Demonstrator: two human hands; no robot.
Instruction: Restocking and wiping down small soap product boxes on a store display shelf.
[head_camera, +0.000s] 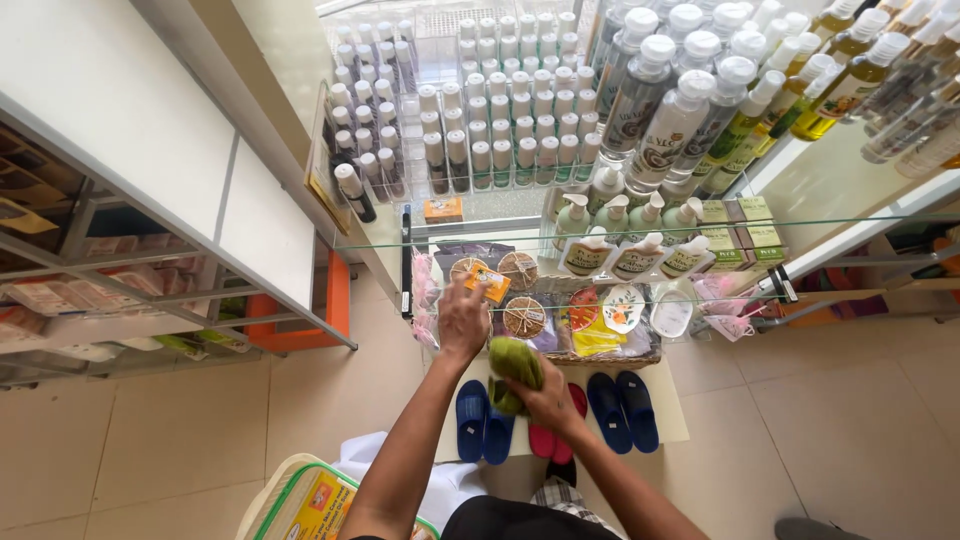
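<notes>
My left hand (463, 318) reaches forward and holds a small orange packet (488, 283) over the lower glass shelf (880, 283), beside round wrapped discs (523, 316). My right hand (553, 402) is closed around a crumpled green cloth (515, 368), held lower and nearer to me, above the floor shelf. Both forearms stretch up from the bottom of the view.
Glass shelves above carry rows of small white-capped bottles (500, 130), tall pump bottles (670, 110), pouches (640, 258) and green boxes (745, 235). Blue slippers (622, 408) and red slippers (545, 440) lie on a low shelf. A white cabinet (150, 120) stands left; a basket (305, 500) sits near me.
</notes>
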